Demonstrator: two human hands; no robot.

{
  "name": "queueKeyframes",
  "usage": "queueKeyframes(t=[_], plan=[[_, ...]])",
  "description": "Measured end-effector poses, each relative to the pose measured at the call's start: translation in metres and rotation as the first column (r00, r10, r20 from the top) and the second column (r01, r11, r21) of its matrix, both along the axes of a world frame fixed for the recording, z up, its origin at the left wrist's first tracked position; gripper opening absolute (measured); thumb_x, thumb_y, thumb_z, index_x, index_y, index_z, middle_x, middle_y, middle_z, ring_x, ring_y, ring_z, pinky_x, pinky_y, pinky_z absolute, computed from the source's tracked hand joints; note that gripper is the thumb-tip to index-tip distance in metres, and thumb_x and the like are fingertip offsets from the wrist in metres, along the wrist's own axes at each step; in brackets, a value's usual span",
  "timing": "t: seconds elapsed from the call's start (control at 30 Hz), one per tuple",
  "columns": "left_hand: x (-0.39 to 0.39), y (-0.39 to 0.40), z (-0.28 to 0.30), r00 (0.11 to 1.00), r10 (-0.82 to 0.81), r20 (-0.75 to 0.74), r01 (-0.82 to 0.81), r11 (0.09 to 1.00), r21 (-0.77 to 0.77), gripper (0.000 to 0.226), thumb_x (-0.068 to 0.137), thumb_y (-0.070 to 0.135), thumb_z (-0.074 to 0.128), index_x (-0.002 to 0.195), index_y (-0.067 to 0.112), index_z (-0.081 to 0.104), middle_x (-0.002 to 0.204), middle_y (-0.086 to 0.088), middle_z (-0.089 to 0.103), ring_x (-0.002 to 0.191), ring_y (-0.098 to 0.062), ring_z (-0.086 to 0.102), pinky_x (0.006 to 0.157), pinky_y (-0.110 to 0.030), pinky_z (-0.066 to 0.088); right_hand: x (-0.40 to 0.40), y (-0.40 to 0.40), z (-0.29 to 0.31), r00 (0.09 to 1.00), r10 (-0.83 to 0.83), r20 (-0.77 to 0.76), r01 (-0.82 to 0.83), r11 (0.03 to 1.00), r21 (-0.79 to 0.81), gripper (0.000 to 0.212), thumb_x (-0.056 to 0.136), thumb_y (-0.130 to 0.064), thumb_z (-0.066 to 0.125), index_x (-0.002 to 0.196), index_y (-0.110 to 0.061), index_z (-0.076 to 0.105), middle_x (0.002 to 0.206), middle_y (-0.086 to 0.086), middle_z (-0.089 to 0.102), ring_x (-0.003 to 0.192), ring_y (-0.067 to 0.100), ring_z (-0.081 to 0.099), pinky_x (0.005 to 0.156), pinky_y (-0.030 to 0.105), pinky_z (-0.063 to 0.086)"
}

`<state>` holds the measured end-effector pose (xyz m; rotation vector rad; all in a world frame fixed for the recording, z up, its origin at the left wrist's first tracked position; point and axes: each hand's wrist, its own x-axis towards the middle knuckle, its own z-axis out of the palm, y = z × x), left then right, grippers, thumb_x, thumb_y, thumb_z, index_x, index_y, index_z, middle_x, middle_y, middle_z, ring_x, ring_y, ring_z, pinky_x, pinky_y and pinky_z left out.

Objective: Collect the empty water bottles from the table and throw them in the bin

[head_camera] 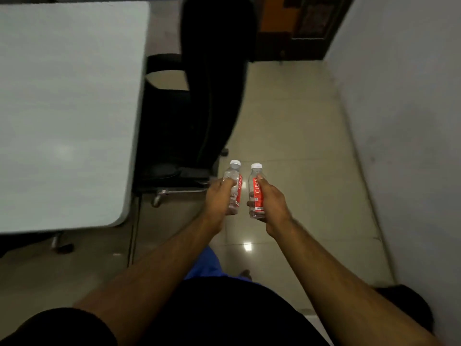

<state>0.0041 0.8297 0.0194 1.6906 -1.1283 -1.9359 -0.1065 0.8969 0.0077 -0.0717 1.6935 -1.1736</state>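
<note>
Both arms reach forward over the tiled floor. My left hand grips a small clear water bottle with a white cap and a red label. My right hand grips a second bottle of the same kind, label facing me. The two bottles are upright, side by side, a small gap between them. The white table lies to the left with nothing showing on its top. No bin is in view.
A black office chair stands just ahead and left of the bottles, against the table's right edge. A pale wall runs along the right. A dark wooden door is at the far end. Glossy tiled floor stretches between chair and wall.
</note>
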Motion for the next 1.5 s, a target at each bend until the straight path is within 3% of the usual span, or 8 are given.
queueKeyframes(t=[0.2,0.37,0.53,0.73,0.97,1.17,1.4,1.5], plan=[[-0.129,0.027,0.001,0.931,-0.365,0.012,0.365,0.929,-0.051,0.017,0.097,0.027,0.051,0.094,0.016,0.064,0.093,-0.014,0.068,0.082,-0.026,0.065,0.065,-0.033,0.056,-0.106,0.061,-0.01,0.947,-0.322,0.011,0.322,0.947,-0.009,0.041,0.091,-0.057,0.063,0.083,-0.017,0.068,0.072,0.004,0.067,0.063,0.018,0.064,0.064,0.034,0.053],[-0.25,0.041,-0.014,0.797,-0.603,-0.023,0.602,0.798,-0.033,0.018,0.096,0.019,0.049,0.088,0.012,0.063,0.08,-0.009,0.067,0.071,-0.023,0.064,0.064,-0.03,0.054,-0.196,0.104,-0.024,0.815,-0.579,-0.018,0.579,0.815,0.019,0.034,0.089,-0.049,0.07,0.087,-0.015,0.07,0.077,0.004,0.073,0.064,0.018,0.069,0.062,0.031,0.056],[-0.383,0.068,-0.025,0.57,-0.821,-0.032,0.821,0.569,0.046,0.025,0.095,0.026,0.043,0.098,0.011,0.062,0.09,-0.013,0.061,0.08,-0.027,0.06,0.067,-0.036,0.052,-0.278,0.148,-0.029,0.565,-0.825,0.021,0.824,0.565,0.051,0.044,0.084,-0.056,0.068,0.097,-0.015,0.074,0.084,0.008,0.072,0.068,0.021,0.066,0.064,0.034,0.054],[-0.515,0.147,-0.037,0.142,-0.99,-0.003,0.989,0.142,-0.028,0.041,0.094,0.042,0.052,0.124,0.015,0.056,0.101,-0.009,0.065,0.083,-0.026,0.066,0.055,-0.032,0.054,-0.345,0.219,-0.034,0.129,-0.987,0.098,0.99,0.134,0.047,0.04,0.095,-0.05,0.057,0.088,-0.012,0.069,0.067,0.004,0.062,0.052,0.015,0.054,0.05,0.028,0.045],[-0.595,0.296,-0.074,-0.296,-0.954,0.046,0.955,-0.297,-0.024,0.033,0.095,0.033,0.06,0.117,0.009,0.064,0.098,-0.009,0.072,0.079,-0.018,0.07,0.06,-0.028,0.055,-0.382,0.337,-0.08,-0.232,-0.97,0.069,0.967,-0.223,0.123,0.029,0.097,-0.035,0.048,0.096,-0.015,0.068,0.088,0.01,0.069,0.075,0.023,0.066,0.071,0.04,0.059],[-0.623,0.407,-0.108,-0.614,-0.781,0.11,0.789,-0.609,0.078,0.034,0.091,0.025,0.062,0.121,0.01,0.063,0.105,-0.015,0.073,0.092,-0.029,0.073,0.073,-0.036,0.062,-0.388,0.417,-0.113,-0.427,-0.9,0.092,0.904,-0.423,0.061,0.022,0.104,-0.021,0.048,0.114,-0.009,0.063,0.104,0.012,0.065,0.08,0.017,0.063,0.071,0.031,0.053],[-0.668,0.523,-0.172,-0.785,-0.614,0.079,0.618,-0.772,0.149,0.006,0.098,0.017,0.06,0.1,0.017,0.065,0.093,-0.008,0.07,0.081,-0.021,0.07,0.078,-0.038,0.059,-0.407,0.488,-0.174,-0.66,-0.728,0.184,0.751,-0.646,0.14,0.026,0.105,-0.022,0.053,0.12,-0.007,0.068,0.099,0.015,0.072,0.075,0.018,0.07,0.059,0.024,0.057],[-0.682,0.574,-0.236,-0.865,-0.495,0.077,0.501,-0.847,0.177,0.017,0.101,0.015,0.055,0.09,0.016,0.068,0.083,-0.005,0.069,0.072,-0.016,0.065,0.076,-0.034,0.055,-0.424,0.521,-0.243,-0.75,-0.654,0.102,0.659,-0.726,0.197,0.021,0.1,-0.018,0.06,0.119,-0.014,0.069,0.111,0.014,0.072,0.092,0.025,0.071,0.075,0.035,0.06]])
